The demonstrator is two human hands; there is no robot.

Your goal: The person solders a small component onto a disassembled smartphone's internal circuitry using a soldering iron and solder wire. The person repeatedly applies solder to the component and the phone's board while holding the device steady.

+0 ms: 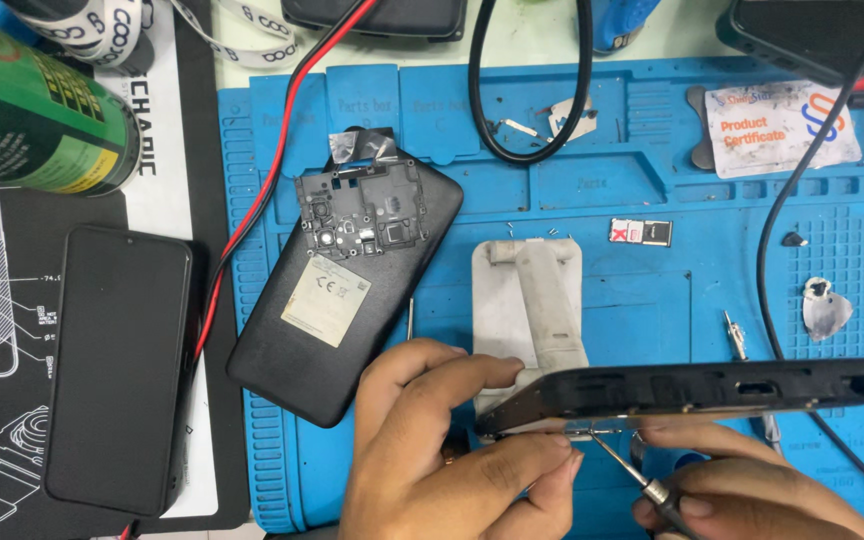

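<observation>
**Phone body held on edge, back cover already off**

Nearest the lens, a dark phone body (692, 392) is held edge-on, low and to the right, above the blue work mat (652, 290) that covers the tabletop. The left hand (442, 440) has its fingers (512, 470) closed around the body's near corner, thumb above and forefinger below. The right hand (742, 495) pinches a thin metal tool (624, 465), its tip touching the lower edge of the body close to that corner.

Judging by how things lie, the opening-up is well along: a black back cover (347, 300) lies inside-up on the mat, well apart from the hands, and a small card tray (640, 232) sits out on its own. Tiny screws and metal scraps dot the mat's upper part. A second dark phone (117, 370) lies face up at the far left.

What the tool tip meets cannot be made out; the body shows only its rim, so its inner parts are hidden. The right hand is cut off by the bottom border, and the pale stand (530, 305) is partly covered by the left hand.
</observation>
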